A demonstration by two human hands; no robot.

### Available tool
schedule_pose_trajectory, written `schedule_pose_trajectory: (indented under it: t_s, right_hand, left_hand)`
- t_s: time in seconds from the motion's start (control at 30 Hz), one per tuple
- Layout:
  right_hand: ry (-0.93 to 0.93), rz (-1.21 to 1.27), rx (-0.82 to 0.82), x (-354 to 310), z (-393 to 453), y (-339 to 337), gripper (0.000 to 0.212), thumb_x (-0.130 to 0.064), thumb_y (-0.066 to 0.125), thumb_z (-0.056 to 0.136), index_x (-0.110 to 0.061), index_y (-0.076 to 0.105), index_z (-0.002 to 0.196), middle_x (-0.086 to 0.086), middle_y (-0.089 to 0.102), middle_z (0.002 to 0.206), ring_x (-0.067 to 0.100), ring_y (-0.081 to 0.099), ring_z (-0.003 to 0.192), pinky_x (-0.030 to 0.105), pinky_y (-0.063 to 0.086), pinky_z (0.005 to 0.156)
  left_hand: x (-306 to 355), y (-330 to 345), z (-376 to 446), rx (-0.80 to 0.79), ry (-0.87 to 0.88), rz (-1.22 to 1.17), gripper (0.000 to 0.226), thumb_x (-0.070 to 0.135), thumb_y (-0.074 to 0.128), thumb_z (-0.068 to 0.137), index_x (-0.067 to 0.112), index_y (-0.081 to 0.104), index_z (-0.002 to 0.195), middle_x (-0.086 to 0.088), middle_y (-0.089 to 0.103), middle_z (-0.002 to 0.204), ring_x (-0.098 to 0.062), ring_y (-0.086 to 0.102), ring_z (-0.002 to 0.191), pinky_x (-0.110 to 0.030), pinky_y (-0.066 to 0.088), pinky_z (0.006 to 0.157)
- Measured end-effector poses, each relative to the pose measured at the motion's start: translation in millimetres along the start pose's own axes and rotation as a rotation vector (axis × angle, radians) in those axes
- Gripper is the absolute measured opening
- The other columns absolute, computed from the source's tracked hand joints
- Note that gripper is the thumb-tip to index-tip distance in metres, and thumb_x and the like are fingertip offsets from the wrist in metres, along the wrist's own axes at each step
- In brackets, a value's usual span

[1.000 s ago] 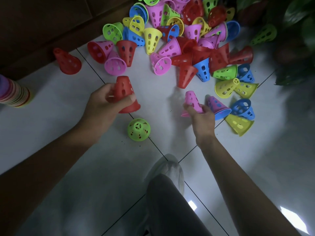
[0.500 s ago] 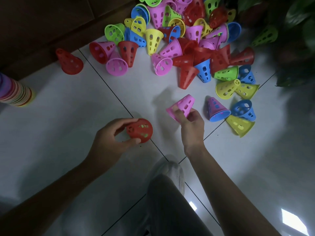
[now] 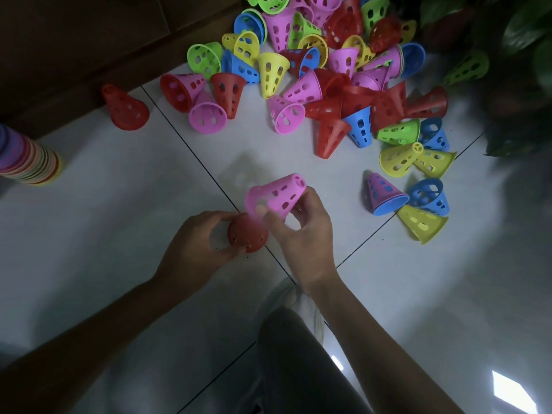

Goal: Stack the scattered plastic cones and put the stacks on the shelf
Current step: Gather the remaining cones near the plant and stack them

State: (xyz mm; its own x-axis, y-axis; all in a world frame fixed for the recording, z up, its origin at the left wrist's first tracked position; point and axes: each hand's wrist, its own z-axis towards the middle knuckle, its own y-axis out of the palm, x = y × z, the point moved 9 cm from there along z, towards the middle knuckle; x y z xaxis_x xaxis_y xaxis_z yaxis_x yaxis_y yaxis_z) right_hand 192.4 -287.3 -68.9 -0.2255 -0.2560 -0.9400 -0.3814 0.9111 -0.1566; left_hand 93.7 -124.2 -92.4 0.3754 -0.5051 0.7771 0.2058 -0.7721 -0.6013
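Gripping a red cone (image 3: pixel 246 233) standing on the floor (image 3: pixel 119 234), the left hand (image 3: pixel 197 246) is curling round it. The right hand (image 3: pixel 301 234) is pinching a pink cone (image 3: pixel 276 195), tilted just above the red one. Loose cones (image 3: pixel 328 85) are lying beyond; a stack (image 3: pixel 30 162) is standing far left.

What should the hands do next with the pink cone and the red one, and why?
Probably lower the pink cone over the red cone. The right hand holds the pink one tilted, its wide mouth facing down toward the red one, which the left hand holds on the floor tip up. Slipping it on would grow the stack.
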Motion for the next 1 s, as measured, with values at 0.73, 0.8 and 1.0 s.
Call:
schedule_pose_trajectory:
  t_s: [0.73,0.8,1.0]
  right_hand:
    - [-0.306,-0.491,-0.293,32,-18,37,0.056,-0.061,0.047,0.097,-0.022,0.049,0.138,-0.007,0.054,0.132,0.009,0.052,0.120,0.031,0.052,0.096]
    - [-0.312,-0.467,-0.218,31,-9,23,0.055,-0.058,0.040,0.100,-0.020,0.048,0.139,-0.003,0.054,0.137,0.011,0.051,0.126,0.033,0.049,0.103]
    - [-0.187,-0.419,0.044,29,51,-18,0.043,-0.046,0.051,0.101,-0.018,0.053,0.134,-0.004,0.060,0.129,0.011,0.056,0.120,0.040,0.048,0.103]
  left_hand:
    - [-22,-39,8,0.043,-0.075,-0.009,0.021,0.034,0.064,0.088,0.022,0.071,0.104,0.016,0.072,0.103,0.000,0.065,0.100,-0.030,0.053,0.087]
    - [-21,-40,16,0.048,-0.073,-0.023,0.013,0.025,0.069,0.093,0.022,0.070,0.105,0.014,0.072,0.103,-0.005,0.066,0.100,-0.033,0.055,0.088]
    - [-14,-49,48,0.063,-0.084,-0.002,0.023,0.013,0.068,0.092,0.020,0.066,0.114,0.009,0.069,0.109,-0.011,0.064,0.100,-0.033,0.053,0.089]
